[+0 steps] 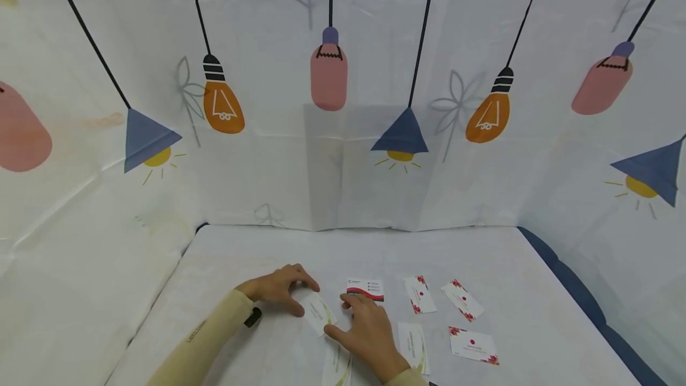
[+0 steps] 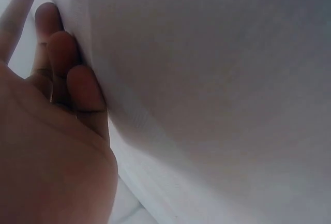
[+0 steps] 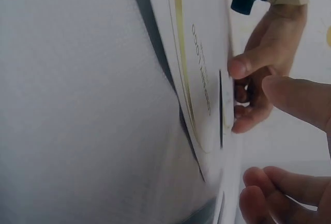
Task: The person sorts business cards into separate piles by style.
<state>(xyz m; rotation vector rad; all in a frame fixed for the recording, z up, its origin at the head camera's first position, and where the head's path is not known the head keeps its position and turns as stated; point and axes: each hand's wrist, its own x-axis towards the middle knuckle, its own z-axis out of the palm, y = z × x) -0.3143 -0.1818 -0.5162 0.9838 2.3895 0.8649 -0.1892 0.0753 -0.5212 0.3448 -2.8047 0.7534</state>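
In the head view, a white business card with a green curve [image 1: 317,313] lies slanted between the two hands. My left hand [image 1: 280,285] holds it at its upper left end, thumb on one edge and index finger on the other. In the left wrist view, the other left fingers [image 2: 83,89] rest on the white surface. My right hand [image 1: 367,329] hovers low at the card's right, its thumb by the lower end. The right wrist view shows a gap between that thumb [image 3: 295,97] and the fingers. Below lies another green-curve card [image 1: 337,365], partly hidden.
A red-and-black card [image 1: 364,288] lies just beyond the right hand. Right of it are three white cards with red flowers, one of them a flat-lying card [image 1: 473,345]. Another green-curve card [image 1: 412,347] sits beside the right wrist. A printed white curtain [image 1: 268,183] closes off the back.
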